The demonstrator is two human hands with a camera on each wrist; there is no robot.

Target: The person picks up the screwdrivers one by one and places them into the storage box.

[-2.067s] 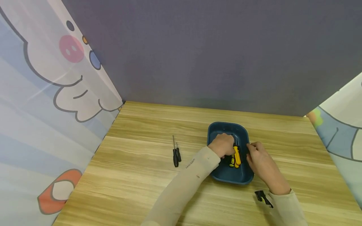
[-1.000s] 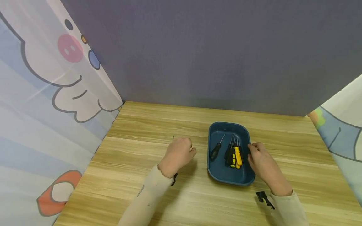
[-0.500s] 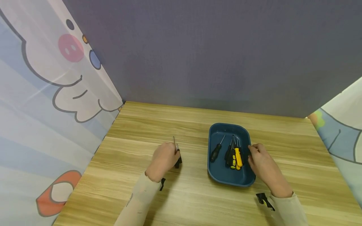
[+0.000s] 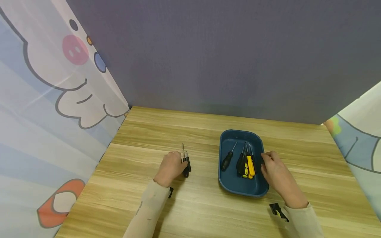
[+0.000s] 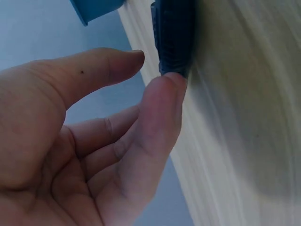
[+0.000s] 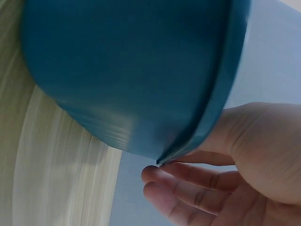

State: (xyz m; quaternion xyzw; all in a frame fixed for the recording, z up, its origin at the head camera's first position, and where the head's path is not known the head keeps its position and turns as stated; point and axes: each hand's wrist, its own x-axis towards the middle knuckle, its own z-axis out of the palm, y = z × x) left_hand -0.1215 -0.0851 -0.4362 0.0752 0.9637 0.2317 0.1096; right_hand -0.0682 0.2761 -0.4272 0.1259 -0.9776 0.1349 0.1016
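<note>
Two black screwdrivers (image 4: pixel 186 162) lie side by side on the wooden table (image 4: pixel 208 205), left of a dark blue tray (image 4: pixel 227 135). My left hand (image 4: pixel 180 162) is at their handles. In the left wrist view a fingertip (image 5: pixel 164 89) touches the butt of a dark handle (image 5: pixel 174 37), and the thumb stays apart from it. The tray holds a black screwdriver (image 4: pixel 227 161) and several black and yellow ones (image 4: pixel 248 165). My right hand (image 4: pixel 265 160) grips the tray's right rim (image 6: pixel 207 127), with the fingers (image 6: pixel 169 181) tucked under it.
A grey back wall (image 4: pixel 223 59) closes the far table edge. Cartoon-printed curtains stand at the left (image 4: pixel 44 109) and right (image 4: pixel 360 138). Black wrist mounts (image 4: pixel 278 210) show near both sleeves. Bare wood lies in front of the tray and behind the two screwdrivers.
My left hand left the tray, where a black screwdriver now lies, and moved left to the two screwdrivers on the table. The right hand stayed on the tray's rim.
</note>
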